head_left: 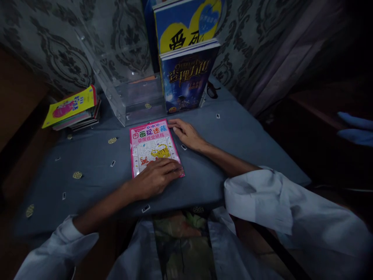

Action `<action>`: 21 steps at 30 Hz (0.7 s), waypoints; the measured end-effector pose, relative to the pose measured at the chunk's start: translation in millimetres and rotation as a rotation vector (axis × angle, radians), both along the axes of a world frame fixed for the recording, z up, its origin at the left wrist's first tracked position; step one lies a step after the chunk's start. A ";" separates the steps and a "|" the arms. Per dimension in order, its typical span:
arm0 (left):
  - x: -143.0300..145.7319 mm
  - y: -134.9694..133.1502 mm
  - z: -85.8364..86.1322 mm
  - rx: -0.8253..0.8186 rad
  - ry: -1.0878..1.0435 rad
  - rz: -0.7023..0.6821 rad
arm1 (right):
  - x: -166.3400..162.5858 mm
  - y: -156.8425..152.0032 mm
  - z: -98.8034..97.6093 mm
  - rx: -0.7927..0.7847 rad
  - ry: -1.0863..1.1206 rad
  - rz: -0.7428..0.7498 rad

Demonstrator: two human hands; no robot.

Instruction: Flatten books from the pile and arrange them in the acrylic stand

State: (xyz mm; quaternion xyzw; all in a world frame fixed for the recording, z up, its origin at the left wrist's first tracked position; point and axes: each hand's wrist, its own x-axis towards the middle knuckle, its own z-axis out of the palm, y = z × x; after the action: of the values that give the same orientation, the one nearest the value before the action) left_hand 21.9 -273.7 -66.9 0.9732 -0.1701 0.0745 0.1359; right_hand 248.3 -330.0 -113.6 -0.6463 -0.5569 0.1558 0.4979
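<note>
A pink-bordered picture book (148,144) with a yellow tiger and an orange fox on its cover lies flat on the table, its title facing me. Across its lower part rests my left hand (155,177), palm down with the fingers stretched out toward the right edge. My right hand (186,133) lies on the table at the book's upper right, fingers extended, the fingertips at the cover's corner. Neither hand is wrapped round anything. The left hand covers the bottom of the cover picture.
Behind the book stands a clear acrylic rack (125,111); upright books (186,83) fill its right side. At the left lies a stack of thin books (74,109), a yellow one on top. Dark glasses (212,90) sit behind the rack's right side. A grey-blue cloth (233,136) covers the table.
</note>
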 end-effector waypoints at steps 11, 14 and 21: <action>-2.7 1.2 1.8 -0.027 -0.018 -0.011 | -8.6 -5.6 6.0 -0.097 -0.266 -0.043; 0.2 16.7 -0.4 -0.020 -0.025 0.015 | -11.9 -7.4 6.9 -0.132 -0.341 -0.052; 9.5 95.9 -14.6 0.044 -0.113 0.287 | -14.8 -8.6 7.0 -0.122 -0.427 -0.026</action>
State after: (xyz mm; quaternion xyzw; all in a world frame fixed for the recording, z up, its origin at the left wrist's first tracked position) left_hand 31.3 -177.8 -81.5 0.9845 -0.0383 0.1442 0.0926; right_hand 233.5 -338.6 -106.6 -0.7007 -0.6309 0.0424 0.3304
